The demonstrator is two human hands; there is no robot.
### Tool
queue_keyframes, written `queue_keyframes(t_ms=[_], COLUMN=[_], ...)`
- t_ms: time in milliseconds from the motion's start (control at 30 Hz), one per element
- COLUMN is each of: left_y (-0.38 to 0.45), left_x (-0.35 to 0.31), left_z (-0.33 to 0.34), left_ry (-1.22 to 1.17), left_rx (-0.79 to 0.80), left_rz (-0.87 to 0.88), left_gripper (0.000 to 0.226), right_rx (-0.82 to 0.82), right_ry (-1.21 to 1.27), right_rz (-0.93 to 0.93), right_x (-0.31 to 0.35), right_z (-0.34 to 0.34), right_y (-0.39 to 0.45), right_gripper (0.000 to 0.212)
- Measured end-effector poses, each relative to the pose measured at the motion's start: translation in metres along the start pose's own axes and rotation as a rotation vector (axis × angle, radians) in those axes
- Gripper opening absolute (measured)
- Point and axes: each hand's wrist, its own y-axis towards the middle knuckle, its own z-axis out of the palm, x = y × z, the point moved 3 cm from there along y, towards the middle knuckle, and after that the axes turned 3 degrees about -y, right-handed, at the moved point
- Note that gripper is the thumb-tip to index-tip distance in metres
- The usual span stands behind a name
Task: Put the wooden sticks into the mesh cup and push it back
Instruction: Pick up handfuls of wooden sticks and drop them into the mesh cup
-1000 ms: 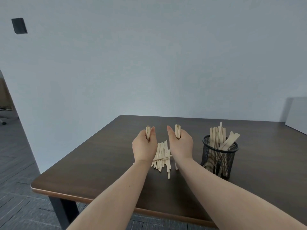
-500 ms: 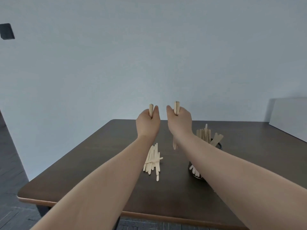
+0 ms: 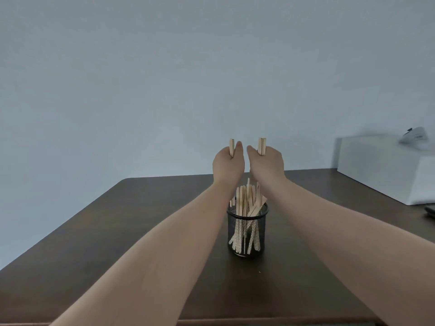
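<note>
A black mesh cup (image 3: 247,231) stands upright on the dark wooden table (image 3: 117,231), between my forearms, with several pale wooden sticks (image 3: 247,198) poking out of its top. My left hand (image 3: 227,166) is raised above and behind the cup, closed around a small bundle of sticks (image 3: 231,147) held upright. My right hand (image 3: 267,166) is level with it, just to the right, gripping another bundle (image 3: 261,145). The loose pile of sticks seen earlier on the table is hidden or out of view.
A white box (image 3: 386,168) sits at the table's far right with a blurred white object (image 3: 414,135) on top. A dark flat item (image 3: 430,210) lies at the right edge. A pale wall rises behind the table.
Both hands have lifted off the table with their bundles and moved right over the cup. The view has swung right, so the loose pile is no longer seen.
</note>
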Motion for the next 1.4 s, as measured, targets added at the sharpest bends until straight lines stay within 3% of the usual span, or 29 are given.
queue_keyframes(t_ms=[300,433,467,600,833,967,1067,1133,1200,1300,1400], left_y=[-0.002,-0.001,-0.001,0.002,0.010,-0.007,-0.025,-0.034,-0.039,-0.039,-0.036], left_x=[0.023,0.020,0.019,0.008,0.004,0.039,0.062,0.076,0.087,0.093,0.096], left_z=[-0.001,-0.004,-0.005,-0.024,-0.109,-0.152,-0.168,-0.175,-0.180,-0.184,-0.184], left_ry=[0.120,0.186,0.193,0.183,0.306,0.599,0.847,0.967,1.051,1.109,1.129], left_rx=[0.003,-0.011,-0.007,-0.053,-0.129,-0.012,0.179,0.288,0.311,0.282,0.297], left_rz=[0.008,0.046,0.046,0.002,-0.104,-0.332,-0.484,-0.544,-0.559,-0.512,-0.487], left_gripper=[0.046,0.035,0.030,0.065,0.071,0.078,0.071,0.058,0.057,0.058,0.047], right_rx=[0.043,0.002,-0.005,-0.018,-0.049,0.138,0.378,0.518,0.639,0.763,0.867], right_ry=[-0.093,-0.074,-0.075,-0.107,-0.154,-0.180,-0.327,-0.464,-0.571,-0.690,-0.775], right_rz=[-0.015,-0.064,-0.075,-0.123,-0.314,-0.286,-0.113,0.029,0.162,0.252,0.330], right_x=[-0.012,-0.010,-0.008,0.002,0.032,0.046,0.033,0.018,0.003,-0.016,-0.027], right_z=[0.011,0.007,0.006,0.002,0.018,0.057,0.089,0.105,0.116,0.125,0.127], right_y=[0.001,0.001,0.001,0.001,-0.017,-0.046,-0.063,-0.071,-0.078,-0.085,-0.093], right_gripper=[0.044,0.014,0.016,0.027,0.028,0.028,0.010,0.019,0.015,0.034,0.037])
